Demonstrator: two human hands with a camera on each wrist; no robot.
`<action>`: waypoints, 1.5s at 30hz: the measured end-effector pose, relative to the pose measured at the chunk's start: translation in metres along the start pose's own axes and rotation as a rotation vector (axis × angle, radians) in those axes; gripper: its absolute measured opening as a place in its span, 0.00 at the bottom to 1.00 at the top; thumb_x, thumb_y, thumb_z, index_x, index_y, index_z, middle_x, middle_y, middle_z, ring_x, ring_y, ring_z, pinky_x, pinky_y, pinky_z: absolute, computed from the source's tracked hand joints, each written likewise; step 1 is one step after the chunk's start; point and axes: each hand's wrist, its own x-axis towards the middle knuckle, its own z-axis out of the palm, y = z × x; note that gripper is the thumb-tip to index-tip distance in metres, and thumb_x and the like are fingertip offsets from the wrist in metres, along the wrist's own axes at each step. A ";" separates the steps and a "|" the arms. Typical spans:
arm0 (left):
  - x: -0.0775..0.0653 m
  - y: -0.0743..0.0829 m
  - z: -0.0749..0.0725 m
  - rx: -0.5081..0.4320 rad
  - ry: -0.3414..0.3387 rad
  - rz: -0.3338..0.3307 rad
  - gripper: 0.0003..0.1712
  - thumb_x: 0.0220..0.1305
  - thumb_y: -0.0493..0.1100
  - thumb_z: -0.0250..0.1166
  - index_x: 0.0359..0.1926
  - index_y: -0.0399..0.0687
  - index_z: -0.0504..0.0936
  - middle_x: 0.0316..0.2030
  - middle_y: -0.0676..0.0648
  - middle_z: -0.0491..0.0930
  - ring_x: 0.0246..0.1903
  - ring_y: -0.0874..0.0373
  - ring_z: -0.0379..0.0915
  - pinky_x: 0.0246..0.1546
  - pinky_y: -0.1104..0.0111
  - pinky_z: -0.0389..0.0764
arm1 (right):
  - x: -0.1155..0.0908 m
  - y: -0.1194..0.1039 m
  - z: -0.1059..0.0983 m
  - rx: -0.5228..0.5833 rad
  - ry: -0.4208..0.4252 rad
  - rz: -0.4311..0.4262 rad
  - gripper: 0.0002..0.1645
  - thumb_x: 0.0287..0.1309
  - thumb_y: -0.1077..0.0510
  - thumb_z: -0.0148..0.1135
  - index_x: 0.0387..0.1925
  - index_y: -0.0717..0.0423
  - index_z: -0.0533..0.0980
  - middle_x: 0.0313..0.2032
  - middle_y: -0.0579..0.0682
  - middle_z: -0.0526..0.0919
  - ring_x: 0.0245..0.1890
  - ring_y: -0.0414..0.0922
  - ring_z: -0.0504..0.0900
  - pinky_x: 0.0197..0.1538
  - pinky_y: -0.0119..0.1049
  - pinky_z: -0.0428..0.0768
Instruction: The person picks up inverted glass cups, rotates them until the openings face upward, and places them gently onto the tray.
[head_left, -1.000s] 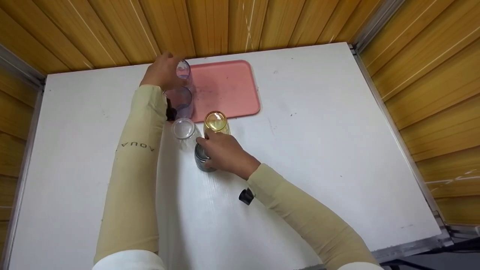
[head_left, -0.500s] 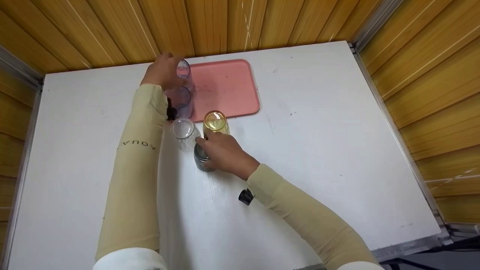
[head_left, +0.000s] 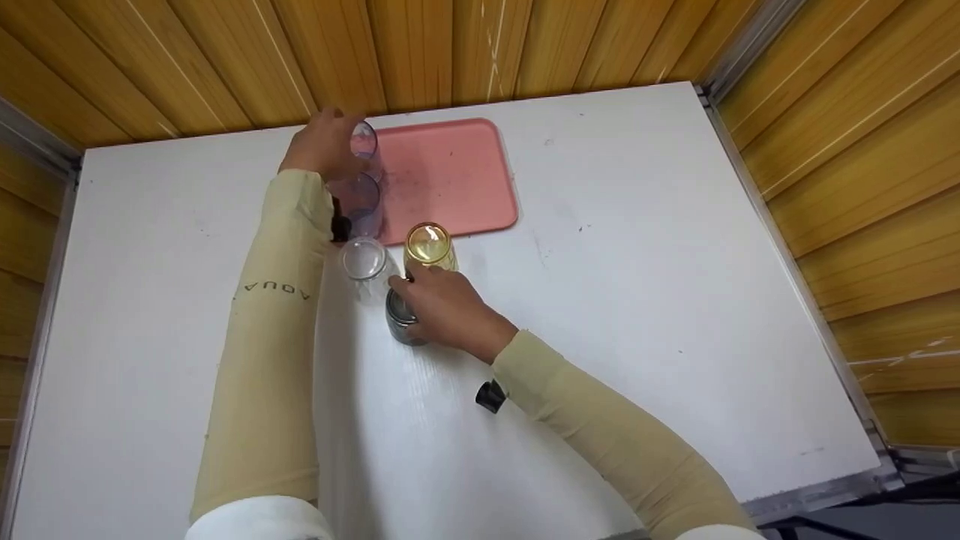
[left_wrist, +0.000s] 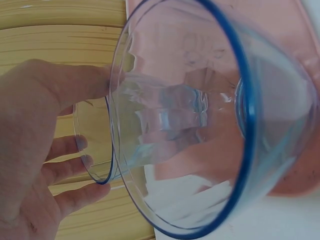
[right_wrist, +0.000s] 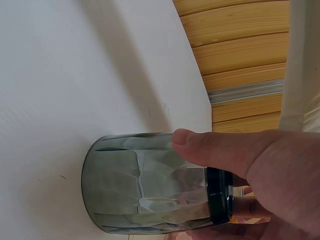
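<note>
My left hand (head_left: 319, 146) grips a clear, bluish drinking glass (head_left: 373, 146) at the pink tray's far left corner, thumb on one side, fingers around the other. A second bluish glass (head_left: 366, 206) stands mouth up just in front of it on the tray; its blue rim (left_wrist: 248, 125) fills much of the left wrist view. Closer in, my right hand (head_left: 454, 311) holds a smoky grey glass (right_wrist: 145, 185) upside down, fingers around its thick base, its rim at the white table. Beside it are two more upturned glasses, one clear (head_left: 364, 259) and one amber (head_left: 429, 244).
The pink tray (head_left: 457, 180) lies near the back edge of the white table (head_left: 637, 300). Wood-look panels (head_left: 420, 60) rise behind the table and along both sides. The left forearm passes close by the clear glass.
</note>
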 end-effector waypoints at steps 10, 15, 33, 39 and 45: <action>0.000 0.002 0.001 0.020 0.002 0.024 0.43 0.62 0.48 0.63 0.75 0.52 0.54 0.73 0.34 0.50 0.69 0.32 0.55 0.66 0.40 0.63 | -0.003 -0.002 0.001 -0.009 0.020 0.001 0.42 0.44 0.45 0.76 0.62 0.51 0.72 0.53 0.54 0.74 0.44 0.52 0.81 0.42 0.48 0.83; 0.000 0.003 0.001 0.033 -0.001 0.030 0.42 0.63 0.48 0.61 0.75 0.51 0.54 0.73 0.33 0.49 0.70 0.33 0.53 0.67 0.40 0.61 | -0.003 -0.002 0.003 -0.002 0.023 -0.001 0.43 0.44 0.44 0.76 0.62 0.51 0.72 0.54 0.55 0.74 0.46 0.52 0.81 0.42 0.48 0.83; -0.005 0.003 -0.002 0.019 -0.006 0.016 0.39 0.67 0.50 0.57 0.75 0.53 0.53 0.74 0.36 0.49 0.71 0.35 0.50 0.68 0.41 0.59 | 0.000 -0.002 0.004 0.002 0.032 -0.016 0.43 0.43 0.44 0.76 0.62 0.50 0.72 0.54 0.55 0.74 0.45 0.52 0.81 0.42 0.49 0.83; -0.003 0.002 0.002 0.012 -0.006 0.014 0.39 0.67 0.52 0.55 0.75 0.52 0.53 0.75 0.37 0.46 0.73 0.36 0.46 0.69 0.41 0.57 | -0.002 0.001 0.007 0.012 0.033 -0.020 0.43 0.44 0.44 0.75 0.62 0.50 0.71 0.54 0.54 0.74 0.45 0.52 0.81 0.41 0.48 0.83; -0.001 0.005 0.001 0.019 0.002 0.022 0.37 0.68 0.52 0.54 0.75 0.52 0.54 0.76 0.38 0.45 0.73 0.37 0.45 0.70 0.41 0.56 | -0.001 0.005 0.006 0.011 0.029 -0.020 0.44 0.43 0.43 0.75 0.62 0.50 0.71 0.53 0.54 0.74 0.44 0.52 0.80 0.41 0.48 0.82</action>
